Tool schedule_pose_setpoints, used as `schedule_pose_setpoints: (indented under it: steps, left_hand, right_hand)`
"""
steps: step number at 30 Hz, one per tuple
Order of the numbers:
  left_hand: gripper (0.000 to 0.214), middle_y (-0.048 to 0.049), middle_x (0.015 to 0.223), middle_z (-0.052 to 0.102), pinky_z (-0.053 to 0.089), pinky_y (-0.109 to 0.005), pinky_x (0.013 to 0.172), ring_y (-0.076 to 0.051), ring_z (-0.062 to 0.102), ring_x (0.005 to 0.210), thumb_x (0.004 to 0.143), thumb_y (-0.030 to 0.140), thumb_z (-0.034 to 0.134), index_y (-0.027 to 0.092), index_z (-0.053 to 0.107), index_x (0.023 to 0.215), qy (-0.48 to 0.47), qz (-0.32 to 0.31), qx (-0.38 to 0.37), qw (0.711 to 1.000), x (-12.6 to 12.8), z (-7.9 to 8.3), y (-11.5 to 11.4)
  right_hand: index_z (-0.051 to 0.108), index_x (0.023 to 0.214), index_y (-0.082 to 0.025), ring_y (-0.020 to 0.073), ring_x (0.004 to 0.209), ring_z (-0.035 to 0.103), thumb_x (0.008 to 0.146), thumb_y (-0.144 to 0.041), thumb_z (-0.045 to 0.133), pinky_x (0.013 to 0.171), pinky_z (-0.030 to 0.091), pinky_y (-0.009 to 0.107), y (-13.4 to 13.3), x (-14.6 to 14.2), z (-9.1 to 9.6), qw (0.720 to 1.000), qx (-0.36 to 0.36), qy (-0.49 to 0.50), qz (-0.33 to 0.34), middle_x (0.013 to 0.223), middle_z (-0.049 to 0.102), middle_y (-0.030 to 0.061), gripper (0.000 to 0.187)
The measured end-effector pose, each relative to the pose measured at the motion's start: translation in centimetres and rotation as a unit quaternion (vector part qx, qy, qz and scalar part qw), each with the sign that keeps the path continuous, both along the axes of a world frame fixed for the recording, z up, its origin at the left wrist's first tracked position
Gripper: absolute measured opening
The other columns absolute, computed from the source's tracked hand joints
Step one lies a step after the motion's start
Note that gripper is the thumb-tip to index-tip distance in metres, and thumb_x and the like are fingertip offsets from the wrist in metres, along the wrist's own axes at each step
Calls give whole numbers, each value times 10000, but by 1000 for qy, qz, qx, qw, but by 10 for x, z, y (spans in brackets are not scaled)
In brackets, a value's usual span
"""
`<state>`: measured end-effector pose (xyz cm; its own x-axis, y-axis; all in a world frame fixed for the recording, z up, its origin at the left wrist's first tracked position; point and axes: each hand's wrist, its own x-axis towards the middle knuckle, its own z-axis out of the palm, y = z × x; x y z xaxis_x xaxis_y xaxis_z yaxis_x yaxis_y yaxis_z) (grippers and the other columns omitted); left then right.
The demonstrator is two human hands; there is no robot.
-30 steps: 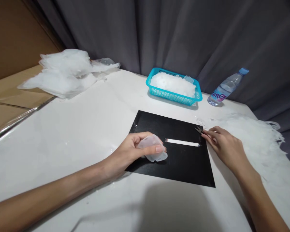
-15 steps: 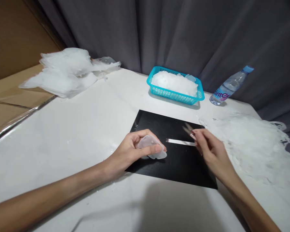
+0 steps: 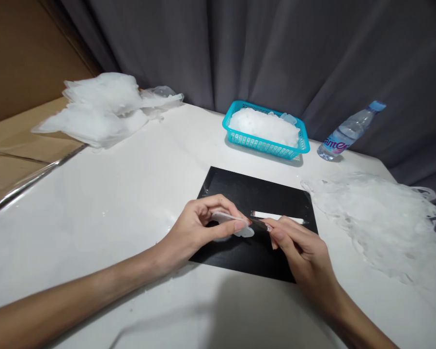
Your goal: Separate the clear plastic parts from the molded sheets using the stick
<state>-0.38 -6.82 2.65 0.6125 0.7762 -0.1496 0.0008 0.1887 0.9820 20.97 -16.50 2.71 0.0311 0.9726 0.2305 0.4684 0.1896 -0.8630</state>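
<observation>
My left hand (image 3: 218,223) pinches a translucent white, thin flexible piece (image 3: 247,232) between thumb and fingers, over the black mat (image 3: 236,186). The piece is seen nearly edge-on, its rounded end poking out past the thumb. My right hand (image 3: 301,247) is closed on a small metal tool with two pointed blades (image 3: 258,223). Its tip meets the edge of the piece at the left fingertips; whether the blades are apart cannot be made out. Just behind the right fingers, a slim white stick with dark ends (image 3: 278,216) lies on the mat.
A turquoise basket (image 3: 263,148) full of white pieces stands at the back. Right of it is a water bottle (image 3: 343,135). A heap of translucent white scraps (image 3: 378,218) covers the table's right side. White bagged material (image 3: 98,106) lies back left, by cardboard (image 3: 22,121).
My right hand has moved left and slightly down, bringing the tool to the piece. The piece has tilted from showing its face to nearly edge-on. The view has shifted slightly.
</observation>
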Motion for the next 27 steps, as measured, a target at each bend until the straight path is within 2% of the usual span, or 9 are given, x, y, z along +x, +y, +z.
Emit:
schedule_pose_setpoints:
  steps: [3,10,19,27]
  left_hand:
    - [193,-41,894,799,526,-263,768,-175,724,840,846,330,859,182,739,876,-6,9,7,1000,0,0,0]
    - [164,-34,900,816,527,-242,754,-159,733,846,846,312,867,186,763,860,-6,18,31,999,-1,1,-1]
    - [176,-36,898,819,532,-224,728,-148,726,823,817,314,892,185,779,857,1,25,41,999,-1,-1,-1]
    - [177,-60,962,833,589,-287,841,-200,773,909,815,303,887,176,767,844,-9,20,59,998,-1,-2,0]
  right_hand:
    - [798,1185,-240,143,658,549,1072,-306,534,600,466,254,0,2,-1,1000,-3,-6,10,717,578,-7,295]
    - [775,1252,-234,140,674,557,1066,-297,551,617,479,252,2,7,-6,1000,4,-5,15,727,570,-9,298]
    - [776,1255,-259,152,690,595,1061,-306,556,629,517,264,1,9,-4,1000,7,-18,22,752,620,6,298]
    - [773,1263,-260,156,702,626,1054,-297,567,698,565,287,1,9,-2,999,15,-26,25,796,681,17,296]
